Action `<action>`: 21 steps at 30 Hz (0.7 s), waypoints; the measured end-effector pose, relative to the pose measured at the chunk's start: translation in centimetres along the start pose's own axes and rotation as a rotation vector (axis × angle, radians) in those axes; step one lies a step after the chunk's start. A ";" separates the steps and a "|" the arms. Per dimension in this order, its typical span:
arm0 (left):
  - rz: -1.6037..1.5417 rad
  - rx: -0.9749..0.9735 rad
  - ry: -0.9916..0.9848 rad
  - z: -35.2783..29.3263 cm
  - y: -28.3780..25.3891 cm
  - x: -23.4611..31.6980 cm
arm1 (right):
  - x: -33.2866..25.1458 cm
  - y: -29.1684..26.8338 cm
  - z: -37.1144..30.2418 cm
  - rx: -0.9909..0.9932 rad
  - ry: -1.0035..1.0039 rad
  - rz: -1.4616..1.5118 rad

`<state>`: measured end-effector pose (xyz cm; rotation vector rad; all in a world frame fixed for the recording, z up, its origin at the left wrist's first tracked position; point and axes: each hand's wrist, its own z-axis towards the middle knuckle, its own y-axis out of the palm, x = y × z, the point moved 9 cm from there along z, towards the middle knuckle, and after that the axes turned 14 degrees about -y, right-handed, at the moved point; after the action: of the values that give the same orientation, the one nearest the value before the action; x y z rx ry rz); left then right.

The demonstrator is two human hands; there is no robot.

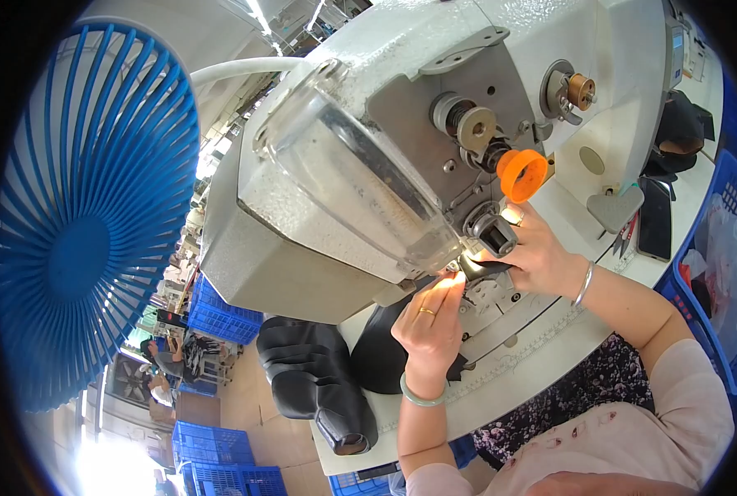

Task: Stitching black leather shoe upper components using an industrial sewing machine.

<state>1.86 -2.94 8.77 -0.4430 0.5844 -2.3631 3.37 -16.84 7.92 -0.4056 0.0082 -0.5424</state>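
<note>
The sewing machine head [302, 256] overhangs the black material [486, 269], pinched at its edge by the right hand [542, 258], while the left hand's [434, 325] fingertips meet, on what I cannot tell; flat, steady guiding seems wisest.

- Big blue fan [90, 258] looming over on the left, all slender ribs
- Dark phone [655, 219] lying flat, red-handled snips [626, 236] just beside it
- Blue basket [736, 186] off to the right, clear plastic bag [728, 264] inside (something red [694, 264] shows in there too)
- Blue crates [211, 445] stacked low down
- Tube light [258, 15] overhead
</note>
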 end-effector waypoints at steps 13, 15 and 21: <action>0.008 0.087 0.056 -0.1 0.2 -0.3 | 1.7 0.9 -0.2 -0.002 -0.032 0.072; 0.007 0.109 0.050 -0.4 0.2 -0.8 | 1.8 1.2 -0.1 -0.009 -0.026 0.066; -0.038 0.128 -0.012 -0.3 0.9 -2.3 | 2.9 1.2 -0.1 -0.045 0.014 0.074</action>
<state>3.82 -1.92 7.71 -0.4130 0.4196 -2.4154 6.43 -17.43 7.62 -0.4436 0.0487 -0.4728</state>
